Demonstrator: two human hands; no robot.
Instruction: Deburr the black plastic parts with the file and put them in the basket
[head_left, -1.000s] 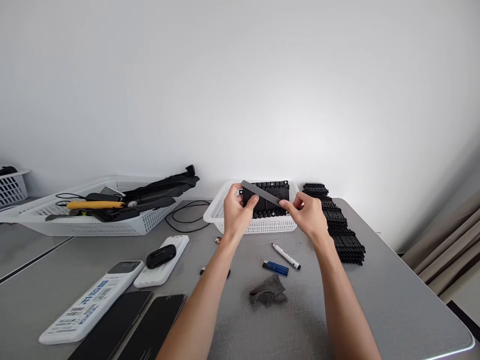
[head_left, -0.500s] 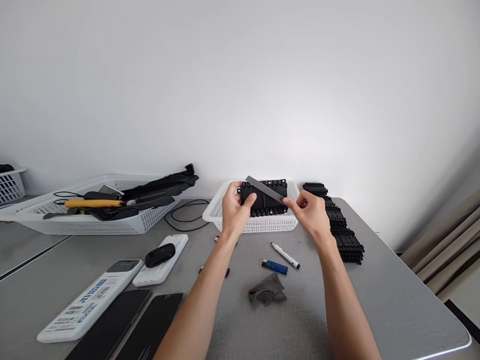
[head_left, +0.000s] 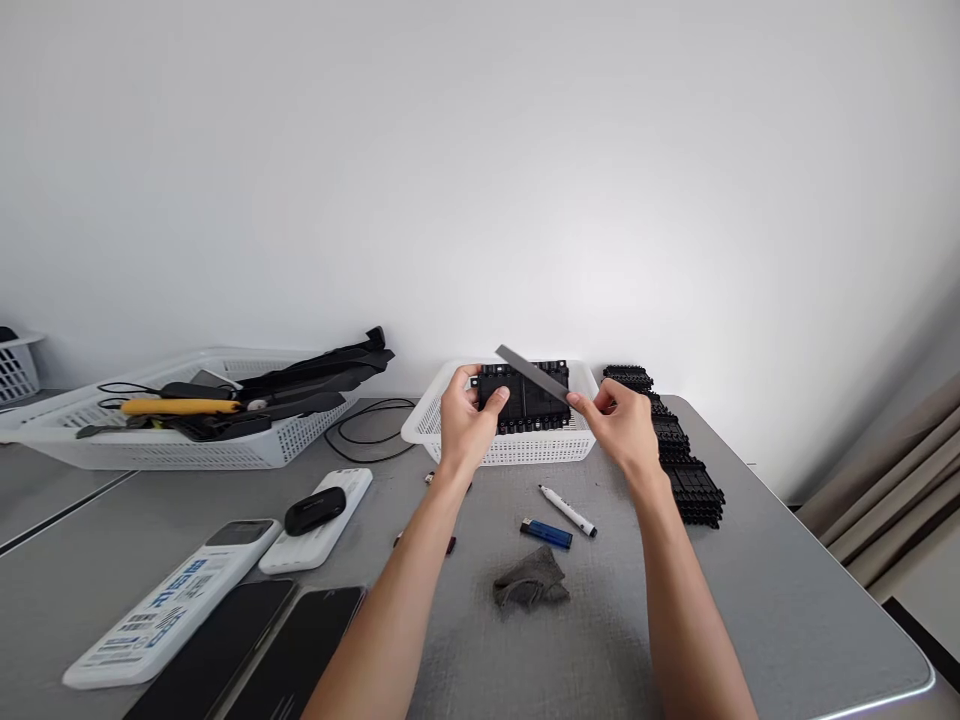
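Note:
My left hand [head_left: 466,420] is closed on the left end of a black plastic panel [head_left: 553,412] with notched edges, thumb on its face. The panel is held up in front of a white basket. Between the thumb and fingers of my right hand [head_left: 624,425] is one end of a flat grey strip [head_left: 531,371]. The strip slants up to the left across the panel's upper part; whether it touches the panel I cannot tell. Several similar black panels [head_left: 694,490] lie stacked by the right forearm.
The white basket [head_left: 517,452] stands behind my hands. A white marker [head_left: 568,511], a blue lighter [head_left: 546,534] and a crumpled grey cloth [head_left: 531,580] lie between my forearms. Leftward are a power bank [head_left: 180,605], phones [head_left: 296,655] and a loaded basket [head_left: 247,450].
The strip's free end has swung slightly upward and away from the panel's face. Both hands keep their holds; the whole view has shifted a little.

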